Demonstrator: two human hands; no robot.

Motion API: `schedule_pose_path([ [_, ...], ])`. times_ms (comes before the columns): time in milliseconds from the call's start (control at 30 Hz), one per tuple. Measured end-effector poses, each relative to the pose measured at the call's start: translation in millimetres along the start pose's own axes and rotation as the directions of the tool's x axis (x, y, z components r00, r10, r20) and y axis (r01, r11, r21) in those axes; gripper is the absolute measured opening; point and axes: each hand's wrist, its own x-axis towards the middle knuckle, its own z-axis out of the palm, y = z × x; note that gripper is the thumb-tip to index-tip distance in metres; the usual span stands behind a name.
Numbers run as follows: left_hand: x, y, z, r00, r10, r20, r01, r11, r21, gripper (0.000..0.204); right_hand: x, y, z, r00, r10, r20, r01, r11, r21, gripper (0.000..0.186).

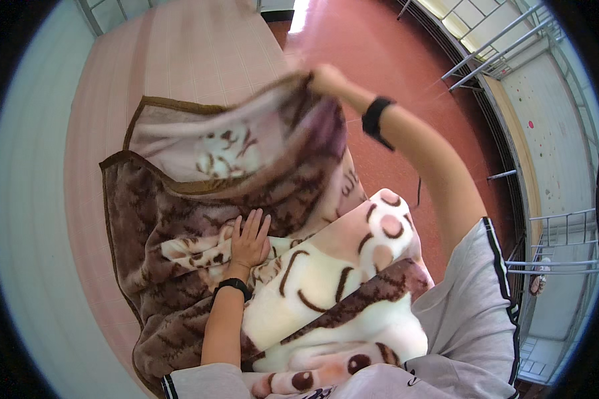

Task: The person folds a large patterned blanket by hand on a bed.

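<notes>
Pale pink sheeting (186, 46) covers the bed between a whitish wall (33, 199) at left and a reddish floor (359, 40) at right, with metal bunk frames (499, 50) beyond the floor. On the sheeting lies a brown blanket (140, 219) printed with cream and pink cartoon animals, its near part bunched in folds against the person's grey shirt (456, 306). Raised at the far right of the blanket, the right hand (326, 80) is closed around its dark-trimmed edge, blurred, so the exact finger placement cannot be told; the cloth slopes from there down to the left, showing a paler face. Palm down, the left hand (248, 241) presses flat on the blanket's middle, fingers extended, gripping nothing. Both wrists wear black bands (377, 123).
</notes>
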Motion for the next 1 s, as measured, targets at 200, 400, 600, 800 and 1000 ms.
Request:
schedule_pose_path([
  [200, -13, -2, 10, 0.999, -0.05, 0.005, 0.049, 0.997, 0.052, 0.043, 111, -23, -54, 0.91, 0.385, -0.155, -0.281, 0.846, 0.453, 0.034],
  [400, -11, -3, 13, 0.996, -0.092, -0.008, 0.091, 0.993, -0.079, 0.04, 139, 39, -23, 0.591, 0.792, -0.155, -0.395, 0.452, 0.8, 0.025],
  [600, -14, -4, 6, 0.99, -0.127, 0.055, 0.13, 0.99, -0.051, 0.041, 98, -78, 51, 0.841, -0.437, -0.321, 0.476, 0.878, 0.054, 0.047],
  [800, -18, -6, 8, 0.988, -0.14, 0.065, 0.143, 0.989, -0.043, 0.043, -23, -231, 133, 0.644, -0.731, 0.228, 0.578, 0.659, 0.481, 0.056],
  [1000, -18, -7, 9, 0.992, -0.126, -0.005, 0.126, 0.99, -0.065, 0.044, 44, -218, 92, 0.882, -0.466, 0.069, 0.437, 0.864, 0.25, 0.026],
])
